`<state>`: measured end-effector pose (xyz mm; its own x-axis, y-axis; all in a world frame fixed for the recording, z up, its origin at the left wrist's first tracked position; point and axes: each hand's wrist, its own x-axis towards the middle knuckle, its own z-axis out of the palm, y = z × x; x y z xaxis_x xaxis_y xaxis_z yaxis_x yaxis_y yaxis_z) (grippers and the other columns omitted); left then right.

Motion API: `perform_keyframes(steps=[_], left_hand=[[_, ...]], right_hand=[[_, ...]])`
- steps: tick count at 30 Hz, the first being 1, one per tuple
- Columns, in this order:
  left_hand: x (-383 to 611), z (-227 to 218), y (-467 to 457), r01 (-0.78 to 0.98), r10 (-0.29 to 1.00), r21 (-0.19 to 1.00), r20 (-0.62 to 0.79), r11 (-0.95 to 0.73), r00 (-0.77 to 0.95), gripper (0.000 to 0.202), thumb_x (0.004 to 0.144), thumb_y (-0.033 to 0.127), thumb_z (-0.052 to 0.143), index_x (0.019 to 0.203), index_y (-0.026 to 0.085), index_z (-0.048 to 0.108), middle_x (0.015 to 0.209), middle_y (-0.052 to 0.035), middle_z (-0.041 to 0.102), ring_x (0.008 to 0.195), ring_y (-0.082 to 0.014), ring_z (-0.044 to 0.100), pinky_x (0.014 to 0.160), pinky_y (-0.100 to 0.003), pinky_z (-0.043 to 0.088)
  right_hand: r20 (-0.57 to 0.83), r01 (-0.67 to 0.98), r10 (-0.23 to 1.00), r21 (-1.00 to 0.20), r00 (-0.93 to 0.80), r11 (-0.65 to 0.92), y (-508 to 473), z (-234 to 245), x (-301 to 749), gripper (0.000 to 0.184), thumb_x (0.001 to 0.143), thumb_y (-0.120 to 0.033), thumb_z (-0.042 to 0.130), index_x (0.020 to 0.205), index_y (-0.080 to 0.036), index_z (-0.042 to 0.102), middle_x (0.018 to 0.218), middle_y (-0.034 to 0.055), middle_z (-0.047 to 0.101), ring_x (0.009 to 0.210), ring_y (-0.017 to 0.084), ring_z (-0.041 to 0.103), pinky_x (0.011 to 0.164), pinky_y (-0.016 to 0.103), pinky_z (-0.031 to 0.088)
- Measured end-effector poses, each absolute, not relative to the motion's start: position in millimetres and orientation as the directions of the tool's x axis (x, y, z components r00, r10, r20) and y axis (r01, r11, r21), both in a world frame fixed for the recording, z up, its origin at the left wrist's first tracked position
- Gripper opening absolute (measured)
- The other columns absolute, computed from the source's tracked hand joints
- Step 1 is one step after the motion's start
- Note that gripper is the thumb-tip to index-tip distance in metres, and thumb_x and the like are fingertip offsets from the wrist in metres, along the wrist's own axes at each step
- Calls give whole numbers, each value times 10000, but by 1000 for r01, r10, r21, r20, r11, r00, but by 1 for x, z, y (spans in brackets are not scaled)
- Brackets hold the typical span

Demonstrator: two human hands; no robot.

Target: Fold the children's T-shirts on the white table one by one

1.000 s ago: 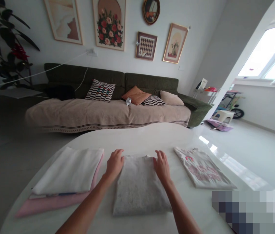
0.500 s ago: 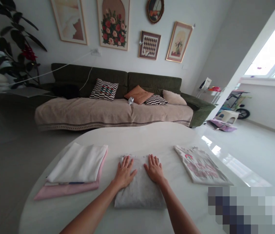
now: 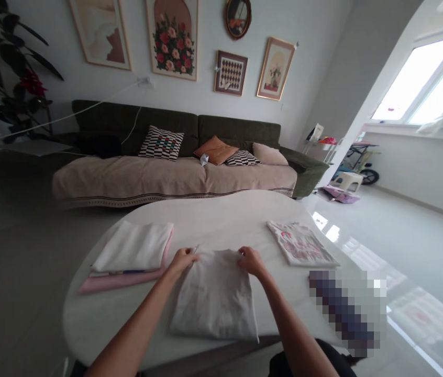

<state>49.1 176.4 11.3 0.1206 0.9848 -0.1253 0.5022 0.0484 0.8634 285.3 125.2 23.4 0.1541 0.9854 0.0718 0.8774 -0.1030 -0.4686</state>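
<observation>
A folded light grey garment [image 3: 214, 298] lies on the white oval table [image 3: 221, 220] right in front of me. My left hand [image 3: 183, 258] is closed on its far left corner and my right hand [image 3: 250, 260] is closed on its far right corner. To the left lies a stack of folded cloth, white [image 3: 135, 245] on top of pink [image 3: 123, 280]. A folded white T-shirt with pink print [image 3: 300, 244] lies to the right.
Beyond the table stands a dark green sofa [image 3: 174, 157] with a beige cover and several cushions. A tall plant [image 3: 5, 73] is at the far left. A stool and clutter [image 3: 345, 180] sit near the window at the right. A blurred patch [image 3: 343, 309] covers part of the table's right edge.
My hands lay flat on the grey garment half a second ago; now they are closed on its far corners. The view has pulled back from the table.
</observation>
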Motion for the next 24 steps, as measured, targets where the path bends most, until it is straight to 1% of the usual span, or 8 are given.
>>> perform_keyframes(steps=[4, 8, 10, 12, 14, 19, 21, 24], left_hand=[[42, 64, 160, 294, 968, 948, 50, -124, 246, 295, 698, 266, 558, 967, 144, 562, 879, -12, 646, 882, -177, 585, 751, -247, 451], [38, 92, 109, 280, 884, 863, 319, -420, 342, 277, 670, 236, 586, 938, 167, 574, 942, -29, 613, 914, -179, 548, 818, -255, 422], [40, 89, 80, 374, 814, 781, 276, -500, 511, 239, 667, 185, 572, 903, 200, 606, 968, -21, 607, 926, -172, 543, 840, -246, 403], [43, 78, 61, 410, 701, 737, 119, -537, 703, 225, 677, 184, 568, 886, 237, 632, 968, -3, 618, 915, -168, 557, 838, -241, 403], [49, 60, 60, 415, 629, 723, 36, -553, 777, 210, 713, 222, 554, 903, 251, 640, 980, 5, 629, 923, -165, 567, 851, -239, 402], [81, 17, 116, 587, 783, 584, 145, -561, 604, 322, 832, 222, 381, 1076, 200, 590, 1176, -45, 573, 1107, -153, 483, 977, -265, 312], [90, 4, 137, 640, 810, 546, 132, -540, 571, 318, 822, 223, 407, 1078, 201, 594, 1184, -55, 571, 1111, -174, 481, 982, -313, 306], [86, -7, 145, 675, 829, 524, 116, -519, 547, 291, 818, 260, 437, 1053, 232, 606, 1133, -45, 601, 1058, -194, 515, 995, -392, 269]], right_hand=[[277, 838, 954, -543, 114, 57, 114, 81, 297, 253, 659, -146, 442, 899, -182, 514, 865, 22, 593, 786, 127, 528, 703, 210, 392], [394, 828, 910, -547, 126, 122, 83, 93, 318, 198, 696, -140, 383, 881, -196, 426, 923, 23, 558, 845, 122, 500, 759, 219, 381], [382, 843, 917, -526, 112, 116, 66, 78, 330, 227, 637, -89, 395, 833, -198, 428, 930, 32, 556, 892, 141, 491, 795, 244, 376], [324, 857, 942, -506, 85, 96, 51, 59, 338, 293, 563, -37, 390, 796, -200, 462, 894, 32, 569, 915, 164, 493, 804, 265, 377], [263, 866, 961, -497, 81, 62, 39, 42, 333, 335, 551, -13, 372, 797, -200, 503, 863, 38, 583, 902, 178, 508, 799, 286, 384], [210, 854, 978, -507, -10, 118, 26, 15, 249, 299, 736, -85, 380, 945, -206, 557, 935, 52, 600, 906, 179, 526, 811, 282, 399], [167, 850, 978, -492, -123, 191, 21, 4, 206, 323, 767, -134, 428, 1056, -224, 538, 990, 46, 598, 944, 194, 522, 815, 293, 404], [132, 893, 982, -412, -137, 180, 12, -14, 172, 327, 772, -159, 474, 1081, -252, 528, 1015, 33, 597, 956, 217, 525, 805, 326, 405]])
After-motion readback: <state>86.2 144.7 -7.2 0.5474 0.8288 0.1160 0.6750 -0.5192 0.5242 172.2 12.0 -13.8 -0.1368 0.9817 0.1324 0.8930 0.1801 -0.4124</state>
